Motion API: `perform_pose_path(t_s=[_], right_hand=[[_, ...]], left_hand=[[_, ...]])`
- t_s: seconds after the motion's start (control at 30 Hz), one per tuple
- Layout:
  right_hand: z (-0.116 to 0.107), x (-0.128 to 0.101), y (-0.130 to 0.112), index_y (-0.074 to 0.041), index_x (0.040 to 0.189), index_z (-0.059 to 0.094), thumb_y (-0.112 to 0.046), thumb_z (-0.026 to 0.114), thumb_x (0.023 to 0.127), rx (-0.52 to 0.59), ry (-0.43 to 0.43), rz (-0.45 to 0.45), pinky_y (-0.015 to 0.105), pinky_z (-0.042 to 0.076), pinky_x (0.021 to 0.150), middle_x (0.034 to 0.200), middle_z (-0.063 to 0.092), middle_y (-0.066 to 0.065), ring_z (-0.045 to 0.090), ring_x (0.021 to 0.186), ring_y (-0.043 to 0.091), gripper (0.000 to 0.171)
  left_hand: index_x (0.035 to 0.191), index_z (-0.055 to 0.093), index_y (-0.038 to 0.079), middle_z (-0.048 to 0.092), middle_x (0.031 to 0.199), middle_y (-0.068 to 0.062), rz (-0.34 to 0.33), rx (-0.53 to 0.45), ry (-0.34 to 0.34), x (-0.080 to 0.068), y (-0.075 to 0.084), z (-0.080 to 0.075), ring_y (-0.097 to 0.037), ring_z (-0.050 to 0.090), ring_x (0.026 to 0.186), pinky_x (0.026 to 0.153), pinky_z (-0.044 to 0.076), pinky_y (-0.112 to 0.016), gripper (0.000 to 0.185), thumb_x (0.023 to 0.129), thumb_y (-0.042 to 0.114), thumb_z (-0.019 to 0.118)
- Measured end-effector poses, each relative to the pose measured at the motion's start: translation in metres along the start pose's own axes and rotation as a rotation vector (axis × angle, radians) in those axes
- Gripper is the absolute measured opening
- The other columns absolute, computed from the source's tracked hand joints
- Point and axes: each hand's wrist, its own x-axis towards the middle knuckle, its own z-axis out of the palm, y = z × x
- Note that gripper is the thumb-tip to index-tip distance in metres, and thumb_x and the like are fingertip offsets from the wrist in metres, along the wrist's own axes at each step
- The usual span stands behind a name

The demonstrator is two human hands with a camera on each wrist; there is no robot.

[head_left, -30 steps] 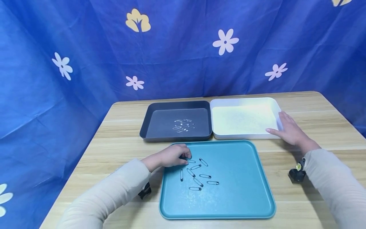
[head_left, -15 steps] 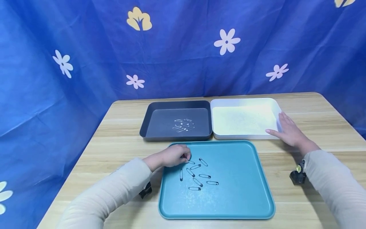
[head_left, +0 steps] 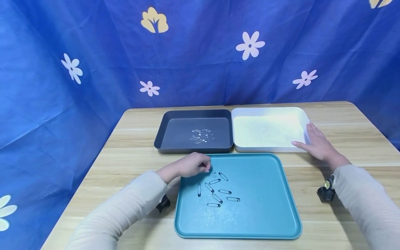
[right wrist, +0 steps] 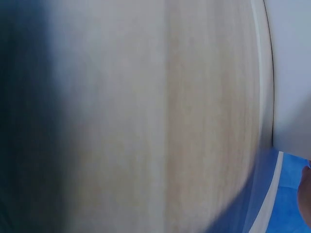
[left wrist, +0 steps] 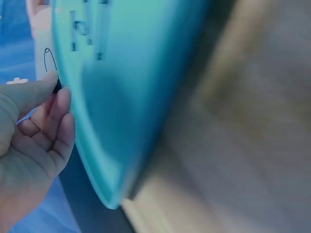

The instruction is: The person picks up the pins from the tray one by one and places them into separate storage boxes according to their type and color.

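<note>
The left hand (head_left: 190, 166) hangs over the teal tray's (head_left: 275, 222) far-left corner, thumb and forefinger pinching a black pin (left wrist: 50, 65) by its head; the left wrist view shows the pin clear of the tray. The step in hand looks like the lift after a pick. A fair next move would be to carry the pin over the far rim to one of the two trays behind, without loosening the pinch.

The right hand (head_left: 315, 145) lies flat with fingers spread on the table (head_left: 131, 156), touching the white tray's (head_left: 268, 110) near-right corner.

Counted: three trays. About seven black pins (head_left: 217, 191) lie loose on the teal tray's left half. A cluster of silver pins (head_left: 201, 136) sits mid-floor in the dark tray (head_left: 162, 128), too small to count. The white tray shows no pins.
</note>
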Motion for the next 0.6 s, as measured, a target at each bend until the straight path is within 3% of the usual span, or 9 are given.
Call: perform_pose_path(t_s=[0.23,0.6], right_hand=[[0.002,0.000,0.001,0.015,0.129,-0.006,-0.049,0.044,0.083,0.014,0.022,-0.007,0.051,-0.001,0.097,0.135,-0.008,0.032,-0.009,0.125,0.039,0.093],[0.002,0.000,-0.001,0.015,0.129,-0.007,-0.050,0.045,0.082,0.031,0.032,0.007,0.051,-0.001,0.097,0.135,-0.008,0.033,-0.009,0.125,0.039,0.095]], left_hand=[[0.074,0.053,0.013,0.051,0.070,0.007,0.031,-0.047,0.074,0.016,0.005,-0.016,-0.007,0.045,0.064,0.060,0.040,-0.021,0.011,0.081,0.007,0.059],[0.078,0.056,0.008,0.054,0.075,0.002,-0.041,-0.116,0.139,0.055,0.011,-0.025,-0.010,0.047,0.068,0.064,0.040,-0.021,0.005,0.083,0.007,0.057]])
